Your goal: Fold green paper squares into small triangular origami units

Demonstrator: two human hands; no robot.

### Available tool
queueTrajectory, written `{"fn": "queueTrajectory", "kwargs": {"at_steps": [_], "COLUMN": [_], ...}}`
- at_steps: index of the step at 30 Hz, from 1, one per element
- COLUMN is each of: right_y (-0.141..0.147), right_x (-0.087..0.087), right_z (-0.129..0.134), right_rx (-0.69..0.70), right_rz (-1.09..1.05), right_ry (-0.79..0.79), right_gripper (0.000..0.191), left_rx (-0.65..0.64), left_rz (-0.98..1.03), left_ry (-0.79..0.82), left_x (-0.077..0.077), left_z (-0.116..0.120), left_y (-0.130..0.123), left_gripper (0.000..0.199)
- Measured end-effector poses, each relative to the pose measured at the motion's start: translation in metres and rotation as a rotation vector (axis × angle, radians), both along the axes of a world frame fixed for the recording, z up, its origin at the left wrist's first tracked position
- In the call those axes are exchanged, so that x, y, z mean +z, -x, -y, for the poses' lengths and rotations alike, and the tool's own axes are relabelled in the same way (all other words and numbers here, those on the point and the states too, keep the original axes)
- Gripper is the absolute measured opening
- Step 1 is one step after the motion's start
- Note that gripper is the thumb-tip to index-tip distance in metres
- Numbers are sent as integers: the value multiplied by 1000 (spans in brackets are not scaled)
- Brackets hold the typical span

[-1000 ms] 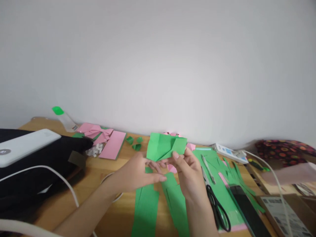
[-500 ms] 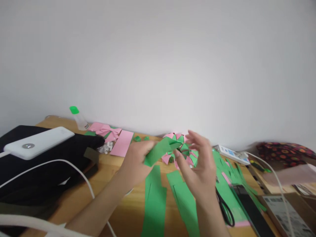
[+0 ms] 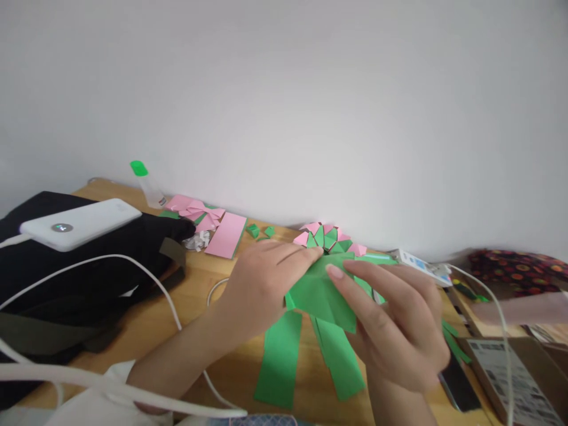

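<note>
1. Nearest, a thick white cable (image 3: 133, 397) crosses the lower left, in front of the left forearm.
2. The left hand (image 3: 261, 281) is closed on the left part of a green sheet (image 3: 323, 296), its fingers over the upper edge.
3. The right hand (image 3: 397, 316) holds the sheet's right part, fingertips on the face turned to the camera; its grip behind the paper is hidden. The sheet is bent and sits between both hands, above the table (image 3: 235, 376).
4. Below it, two green strips (image 3: 279, 360) lie apart on the wood.
5. To the right, a phone (image 3: 459, 384) shows partly past the right hand; beyond it is a brown box (image 3: 506, 378) with a printed face, its contents out of sight.
6. At the left, a white power bank (image 3: 82, 223) with a lit display rests on a black bag (image 3: 35, 296); what the bag contains cannot be seen.
7. Farther back lie crumpled paper (image 3: 196, 241), a pink card (image 3: 227, 235), small green pieces (image 3: 252, 230) and a pink-and-green flower (image 3: 328, 238).
8. A power strip (image 3: 419, 266) has a plug in its right end.
9. By the wall (image 3: 284, 118), a clear bottle (image 3: 151, 192) wears its green cap; I cannot tell what is inside.
</note>
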State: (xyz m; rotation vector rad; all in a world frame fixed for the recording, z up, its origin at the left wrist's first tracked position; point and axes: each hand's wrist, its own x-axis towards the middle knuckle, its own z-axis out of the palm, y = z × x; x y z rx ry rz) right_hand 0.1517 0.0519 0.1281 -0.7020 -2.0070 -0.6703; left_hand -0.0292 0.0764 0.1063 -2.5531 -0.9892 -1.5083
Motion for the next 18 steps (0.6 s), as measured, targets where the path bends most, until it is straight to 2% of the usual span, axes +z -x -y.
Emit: {"fn": "queueTrajectory", "kwargs": {"at_steps": [6, 10, 15, 18], "right_y": [3, 5, 6, 7], "right_x": [-3, -8, -14, -15], "right_z": [-1, -5, -4, -2], "right_rx": [82, 84, 80, 38], "right_rz": [-71, -83, -150, -141], "right_ry": [100, 113, 122, 147], "right_gripper": [27, 28, 36, 32], "left_rx": [-65, -109, -133, -110], "left_rz": [-8, 14, -16, -37], "left_ry": [149, 222, 261, 220], "left_x": [0, 1, 3, 3], "left_z": [-1, -1, 0, 0], "left_y": [0, 0, 0, 0], "left_gripper": [27, 26, 28, 31]}}
